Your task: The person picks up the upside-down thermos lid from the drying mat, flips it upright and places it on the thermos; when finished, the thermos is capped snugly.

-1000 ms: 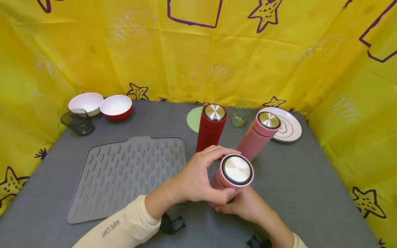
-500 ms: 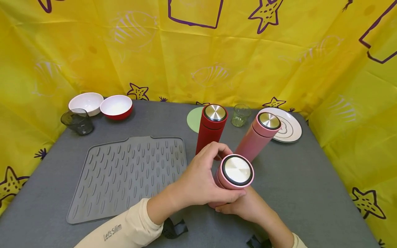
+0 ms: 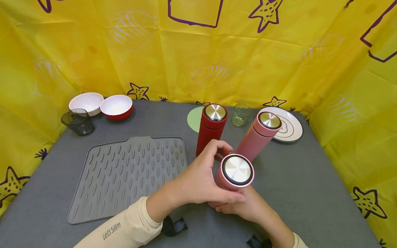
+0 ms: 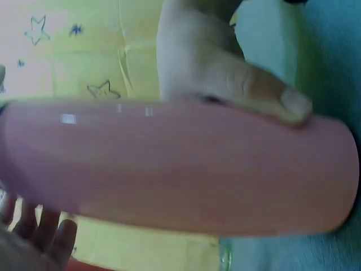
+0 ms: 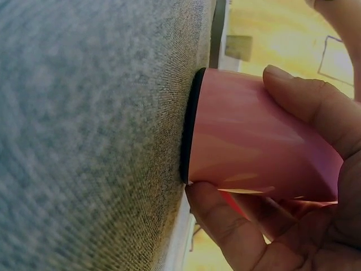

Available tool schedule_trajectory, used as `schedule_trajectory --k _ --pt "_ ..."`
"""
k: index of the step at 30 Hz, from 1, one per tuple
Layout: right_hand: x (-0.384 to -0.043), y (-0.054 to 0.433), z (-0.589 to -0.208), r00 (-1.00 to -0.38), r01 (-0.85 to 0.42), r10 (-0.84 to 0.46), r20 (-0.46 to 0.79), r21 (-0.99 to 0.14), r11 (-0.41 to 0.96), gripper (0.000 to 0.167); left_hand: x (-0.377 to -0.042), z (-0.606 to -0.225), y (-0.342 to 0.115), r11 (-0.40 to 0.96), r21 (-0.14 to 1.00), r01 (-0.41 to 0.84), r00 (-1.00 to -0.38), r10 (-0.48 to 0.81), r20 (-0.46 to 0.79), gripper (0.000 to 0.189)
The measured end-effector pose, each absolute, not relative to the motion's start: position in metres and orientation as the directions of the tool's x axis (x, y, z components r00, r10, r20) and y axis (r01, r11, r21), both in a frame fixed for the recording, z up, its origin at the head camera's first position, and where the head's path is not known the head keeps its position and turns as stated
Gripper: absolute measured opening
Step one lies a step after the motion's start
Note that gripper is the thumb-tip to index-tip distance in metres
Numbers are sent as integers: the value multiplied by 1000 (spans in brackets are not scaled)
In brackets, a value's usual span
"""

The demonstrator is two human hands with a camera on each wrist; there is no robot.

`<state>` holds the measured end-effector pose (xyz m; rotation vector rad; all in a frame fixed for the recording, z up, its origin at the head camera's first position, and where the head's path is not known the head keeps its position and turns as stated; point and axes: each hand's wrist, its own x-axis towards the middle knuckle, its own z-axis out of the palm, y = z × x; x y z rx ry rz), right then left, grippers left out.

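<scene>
A pink thermos flask (image 3: 237,169) with a shiny metal-topped lid stands nearly upright, its black base at the table surface in the right wrist view. My left hand (image 3: 201,182) curls round its lid, thumb in front and fingers behind. A gap shows between palm and lid; how firmly the fingers press cannot be seen. Low on the body, my right hand (image 3: 249,206) grips the flask, with the thumb (image 5: 304,96) along one side and the fingers on the other. Just behind stand a red flask (image 3: 211,134) and a second pink flask (image 3: 255,137).
Left lies a grey drying mat (image 3: 130,175). At the back left are a white bowl (image 3: 87,103), a red bowl (image 3: 116,107) and a dark glass (image 3: 79,122). A green disc (image 3: 193,120), a clear glass (image 3: 240,115) and a white plate (image 3: 289,127) are at the back.
My left hand has turned round the lid: its thumb has slid right across the front and its fingers have drawn back left. The right hand and flask have stayed put.
</scene>
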<state>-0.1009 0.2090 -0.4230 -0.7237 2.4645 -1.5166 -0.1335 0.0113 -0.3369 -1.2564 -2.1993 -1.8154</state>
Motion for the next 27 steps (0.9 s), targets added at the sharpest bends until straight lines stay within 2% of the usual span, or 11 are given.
schedule_trajectory --k 3,5,9,13,16,18,24,25,27 --pt "-101 208 -423 -871 -317 -479 111 -871 374 47 -128 -335 15 81 803 590 -731 477 489 74" --pt "-100 209 -422 -881 -320 -459 113 -857 403 54 -127 -334 16 80 795 602 -732 452 509 70" --pt "-100 211 -422 -896 -317 -427 117 -844 434 65 -135 -334 9 -20 793 608 -675 512 531 65" --pt "-100 212 -424 -895 -314 -431 113 -845 432 66 -148 -334 2 -99 824 558 -594 646 480 65" --pt "-100 213 -425 -893 -316 -437 107 -841 440 65 -151 -334 0 -123 848 515 -564 696 444 66" --pt "-100 212 -425 -891 -315 -442 106 -845 433 64 -146 -334 1 -112 862 494 -590 686 427 69" --pt "-101 210 -425 -882 -319 -458 113 -858 403 52 -117 -331 15 145 845 515 -791 460 403 81" --pt "-100 210 -425 -883 -315 -457 108 -858 407 51 -114 -331 17 175 839 515 -811 415 412 79" --pt "-100 210 -425 -889 -316 -445 110 -851 420 56 -112 -331 20 185 816 548 -812 351 466 74"
